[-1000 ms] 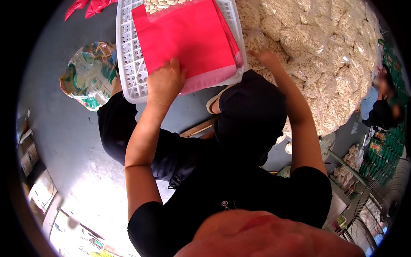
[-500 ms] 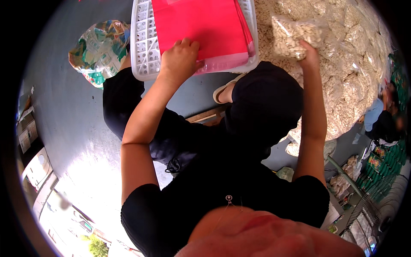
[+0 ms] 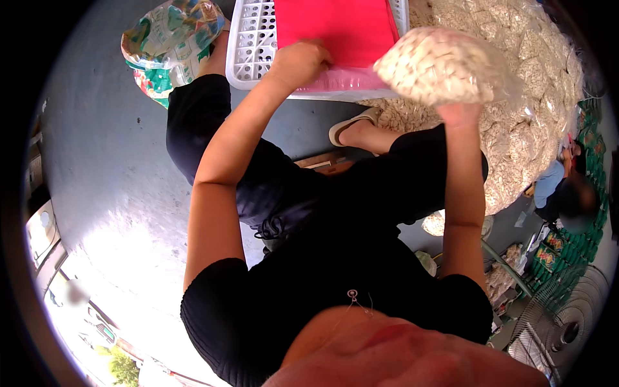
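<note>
My left hand [image 3: 302, 64] is closed at the near edge of the top red plastic bag [image 3: 342, 32], its fingers curled and partly hidden. A see-through pinkish strip runs along that edge of the bag. The red bags lie in a flat stack on a white perforated plastic crate [image 3: 244, 72]. In my right hand [image 3: 461, 113] is a bulging clear bag of pale, seed-like pieces [image 3: 445, 64], raised to the right of the stack. The bag covers most of the fingers gripping it from below.
A large heap of similar filled clear bags [image 3: 522, 129] spreads along the right. A patterned plastic sack [image 3: 174, 45] stands at the left beside my leg. At the lower right are a standing fan [image 3: 567, 329], green packages [image 3: 587, 213] and another person [image 3: 567, 187].
My right hand has brought the filled clear bag closer to the red stack, tilting it on the way. My left hand stays at the red bag's edge. The whole view has shifted slightly.
</note>
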Available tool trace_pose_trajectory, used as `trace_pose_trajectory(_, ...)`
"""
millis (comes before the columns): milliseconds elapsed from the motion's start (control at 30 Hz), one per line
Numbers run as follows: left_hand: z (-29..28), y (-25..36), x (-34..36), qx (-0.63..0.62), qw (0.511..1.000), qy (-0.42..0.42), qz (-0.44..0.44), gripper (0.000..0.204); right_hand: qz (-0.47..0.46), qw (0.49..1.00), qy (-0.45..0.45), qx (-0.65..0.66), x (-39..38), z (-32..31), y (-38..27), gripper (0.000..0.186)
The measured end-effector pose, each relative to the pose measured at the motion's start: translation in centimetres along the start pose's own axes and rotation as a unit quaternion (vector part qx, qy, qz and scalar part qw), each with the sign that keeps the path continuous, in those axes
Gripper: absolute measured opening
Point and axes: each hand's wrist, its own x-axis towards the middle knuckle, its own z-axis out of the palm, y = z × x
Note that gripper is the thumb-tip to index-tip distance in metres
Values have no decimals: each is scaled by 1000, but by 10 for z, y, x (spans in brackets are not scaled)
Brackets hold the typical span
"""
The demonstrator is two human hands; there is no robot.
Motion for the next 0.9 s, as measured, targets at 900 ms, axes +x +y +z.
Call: trace_pose_trajectory(900, -50, 16, 52, -175, 951, 256, -1, 12, 49, 134, 152, -978, 75, 49, 105, 34)
